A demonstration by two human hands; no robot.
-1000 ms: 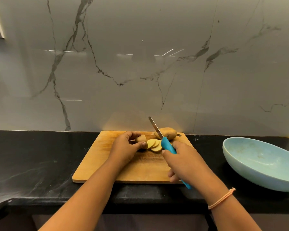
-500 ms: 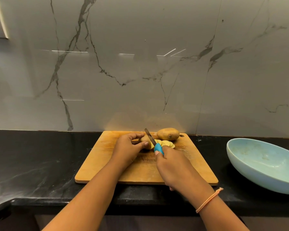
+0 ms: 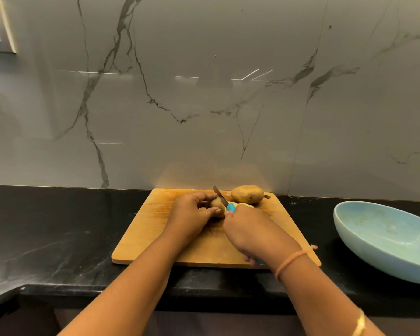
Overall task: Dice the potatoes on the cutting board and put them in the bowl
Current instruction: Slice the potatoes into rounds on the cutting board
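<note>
One potato (image 3: 247, 194) waits whole on the board (image 3: 155, 229). Left hand (image 3: 192, 214) fingers curl round the cut potato (image 3: 216, 204), right hand (image 3: 247, 229) grips the knife (image 3: 220, 195), blade in. Tuck fingertips back, slice evenly. The bowl (image 3: 383, 241) stands right.

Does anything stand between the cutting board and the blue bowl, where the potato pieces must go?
Nothing visible does. Only black counter lies between the cutting board and the bowl. The whole potato sits at the board's back, off that path.
</note>
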